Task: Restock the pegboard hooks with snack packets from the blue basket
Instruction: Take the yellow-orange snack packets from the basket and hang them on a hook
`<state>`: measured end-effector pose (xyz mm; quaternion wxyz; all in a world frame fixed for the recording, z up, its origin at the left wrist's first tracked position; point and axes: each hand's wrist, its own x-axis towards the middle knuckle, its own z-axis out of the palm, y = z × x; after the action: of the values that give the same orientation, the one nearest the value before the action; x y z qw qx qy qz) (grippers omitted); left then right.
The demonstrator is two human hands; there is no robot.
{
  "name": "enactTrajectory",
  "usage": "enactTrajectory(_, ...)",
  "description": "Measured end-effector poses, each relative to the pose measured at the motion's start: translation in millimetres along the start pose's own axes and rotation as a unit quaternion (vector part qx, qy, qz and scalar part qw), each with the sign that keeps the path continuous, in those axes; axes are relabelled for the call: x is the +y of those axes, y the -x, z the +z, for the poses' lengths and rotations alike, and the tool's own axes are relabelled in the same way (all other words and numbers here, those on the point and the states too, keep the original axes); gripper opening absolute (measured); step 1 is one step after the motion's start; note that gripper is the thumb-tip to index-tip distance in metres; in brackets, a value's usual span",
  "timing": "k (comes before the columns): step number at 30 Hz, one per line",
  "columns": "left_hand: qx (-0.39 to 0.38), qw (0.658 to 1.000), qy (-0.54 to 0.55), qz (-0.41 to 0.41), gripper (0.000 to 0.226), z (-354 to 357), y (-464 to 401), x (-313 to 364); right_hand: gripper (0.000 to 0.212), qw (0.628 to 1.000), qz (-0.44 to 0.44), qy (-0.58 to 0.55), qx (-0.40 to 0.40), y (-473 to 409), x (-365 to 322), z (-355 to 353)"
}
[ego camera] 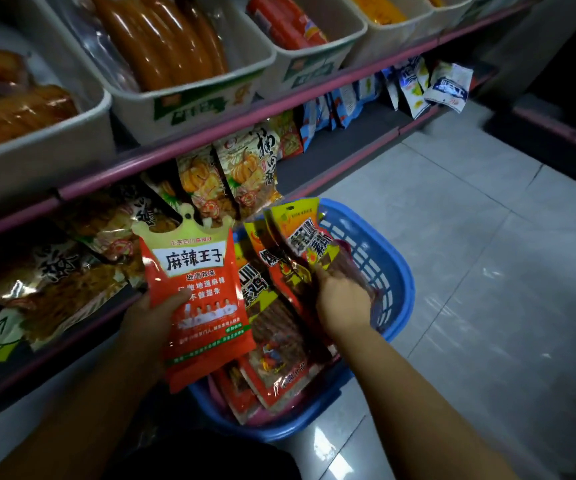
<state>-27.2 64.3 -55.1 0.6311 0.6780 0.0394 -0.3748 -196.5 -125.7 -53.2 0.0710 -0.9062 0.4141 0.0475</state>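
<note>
Grey floor tiles (470, 237) lie right of a shop shelf (182, 133) with hanging snack packs. On the floor near the shelf sits a blue basket (397, 271) of packets. Left hand (148, 317) grips an orange packet (200, 292) upright over the basket's left edge. Right hand (345, 299) reaches into the basket, fingers curled around a yellow-topped packet (307, 237).

A small shop: sausage bins (189, 98) on pink-edged shelving (279, 98) above hanging snack packets (245, 168).
</note>
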Motion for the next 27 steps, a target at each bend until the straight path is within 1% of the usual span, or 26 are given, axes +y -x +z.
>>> enactTrajectory(2,0.006,1.0,0.008,0.027,0.009,-10,3,1,0.04,0.999,-0.035,0.034,0.011,15,-19,0)
enactTrajectory(4,0.005,0.999,0.02,0.05,0.013,-19,8,4,0.039,0.995,-0.091,0.046,0.0,32,-42,0)
enactTrajectory(6,0.013,0.997,0.045,0.062,0.016,-27,14,8,0.034,0.988,-0.149,0.03,-0.022,48,-64,0)
enactTrajectory(7,0.022,0.996,0.052,0.065,0.016,-32,16,10,0.03,0.986,-0.162,0.012,-0.032,53,-73,-1)
enactTrajectory(8,0.031,0.996,0.049,0.066,0.016,-37,17,12,0.033,0.986,-0.165,-0.006,-0.02,54,-78,-3)
enactTrajectory(9,0.036,0.996,0.042,0.065,0.016,-42,18,12,0.039,0.987,-0.162,-0.014,0.007,49,-81,-4)
enactTrajectory(10,0.037,0.997,0.036,0.062,0.016,-48,19,12,0.041,0.988,-0.149,-0.015,0.042,41,-80,-6)
enactTrajectory(11,0.039,0.997,0.033,0.061,0.016,-53,20,12,0.04,0.99,-0.125,-0.02,0.06,30,-77,-7)
enactTrajectory(12,0.044,0.997,0.032,0.061,0.015,-57,21,11,0.043,0.994,-0.098,-0.021,0.053,19,-74,-7)
enactTrajectory(13,0.051,0.996,0.033,0.059,0.015,-61,21,11,0.053,0.997,-0.073,-0.023,0.028,7,-71,-6)
enactTrajectory(14,0.056,0.996,0.035,0.058,0.014,-64,22,10,0.066,0.998,-0.061,-0.033,-0.004,-3,-70,-3)
enactTrajectory(15,0.058,0.996,0.038,0.058,0.013,-66,23,9,0.076,0.997,-0.06,-0.046,-0.018,-13,-71,0)
enactTrajectory(17,0.055,0.996,0.043,0.056,0.015,-70,27,8,0.088,0.996,-0.062,-0.07,0.011,-27,-77,5)
enactTrajectory(18,0.049,0.996,0.044,0.055,0.02,-72,29,8,0.091,0.994,-0.058,-0.088,0.024,-33,-82,7)
enactTrajectory(20,0.036,0.996,0.047,0.061,0.032,-76,33,11,0.097,0.99,-0.029,-0.141,0.014,-45,-91,9)
enactTrajectory(21,0.035,0.996,0.049,0.066,0.035,-79,35,13,0.098,0.985,-0.009,-0.17,0.0,-51,-96,10)
enactTrajectory(22,0.037,0.995,0.051,0.071,0.034,-82,37,15,0.094,0.979,0.011,-0.202,-0.011,-55,-100,10)
enactTrajectory(23,0.042,0.995,0.054,0.076,0.033,-85,37,16,0.084,0.971,0.031,-0.238,-0.016,-58,-103,11)
enactTrajectory(25,0.057,0.994,0.05,0.085,0.031,-92,39,21,0.049,0.942,0.056,-0.331,-0.021,-60,-106,11)
enactTrajectory(26,0.062,0.993,0.043,0.092,0.03,-95,40,23,0.03,0.928,0.049,-0.37,-0.021,-57,-108,9)
enactTrajectory(27,0.066,0.992,0.035,0.101,0.029,-99,42,25,0.019,0.915,0.035,-0.402,-0.019,-51,-108,6)
